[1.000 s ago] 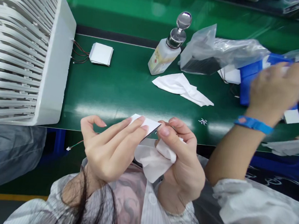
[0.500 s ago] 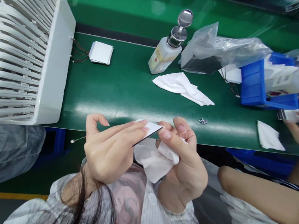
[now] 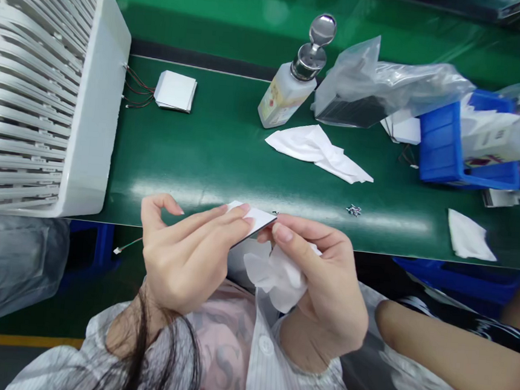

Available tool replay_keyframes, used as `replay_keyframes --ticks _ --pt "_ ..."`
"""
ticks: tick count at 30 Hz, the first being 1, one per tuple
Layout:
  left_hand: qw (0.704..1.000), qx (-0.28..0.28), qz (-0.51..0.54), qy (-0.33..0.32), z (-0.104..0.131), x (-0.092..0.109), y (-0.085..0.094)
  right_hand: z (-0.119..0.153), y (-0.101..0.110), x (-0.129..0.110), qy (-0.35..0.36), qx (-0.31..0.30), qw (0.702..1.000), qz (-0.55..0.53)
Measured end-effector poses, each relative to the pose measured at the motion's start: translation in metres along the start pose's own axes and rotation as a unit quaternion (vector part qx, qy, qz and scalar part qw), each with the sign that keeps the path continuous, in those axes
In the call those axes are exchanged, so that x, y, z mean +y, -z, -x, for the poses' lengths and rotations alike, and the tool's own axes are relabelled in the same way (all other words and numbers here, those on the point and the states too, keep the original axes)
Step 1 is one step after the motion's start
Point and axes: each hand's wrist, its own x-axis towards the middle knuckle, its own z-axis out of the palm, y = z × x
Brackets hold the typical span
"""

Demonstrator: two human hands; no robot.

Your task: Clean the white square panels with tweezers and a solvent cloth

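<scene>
My left hand (image 3: pixel 191 256) is closed on a thin white panel with a dark edge (image 3: pixel 258 220), its fingers lying over the white face. A thin cable with a small white connector (image 3: pixel 118 250) sticks out to the left below that hand. My right hand (image 3: pixel 326 273) pinches at the panel's right corner, thumb and forefinger together, and holds a crumpled white cloth (image 3: pixel 280 276) that hangs under its fingers. Whether the fingertips grip the corner itself cannot be made out. Both hands are at the front edge of the green table (image 3: pixel 190 164).
A white rack of slotted trays (image 3: pixel 95 102) stands left. Behind lie stacked white panels with wires (image 3: pixel 175 90), a pump bottle (image 3: pixel 289 91), a plastic bag (image 3: pixel 355 94) and a blue bin (image 3: pixel 442 138). Nearer are a white cloth (image 3: pixel 318 151) and small parts (image 3: pixel 354 210). A co-worker's arm (image 3: pixel 455 352) is at right.
My right hand's fingers have come together at the panel's corner, and the cloth has shifted under them. Both hands moved slightly. The co-worker's hand at right has drawn back from the table.
</scene>
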Motion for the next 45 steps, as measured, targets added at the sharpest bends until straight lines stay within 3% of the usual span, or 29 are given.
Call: replay_keyframes --ticks 16,32,41,45 --pt "0.995 -0.021 -0.035 -0.087 0.006 -0.010 0.003 -0.002 0.003 -0.003 0.009 0.002 0.997 0.079" --pt "0.995 -0.024 -0.049 -0.089 0.003 -0.009 0.004 -0.005 0.002 -0.004 -0.014 -0.026 0.999 0.037" --pt "0.995 -0.041 -0.023 -0.084 0.001 -0.008 0.007 -0.008 -0.002 0.004 -0.004 0.037 0.999 0.006" --pt "0.997 -0.061 0.009 -0.050 -0.003 -0.002 0.012 -0.005 -0.001 0.004 0.007 0.016 1.000 -0.003"
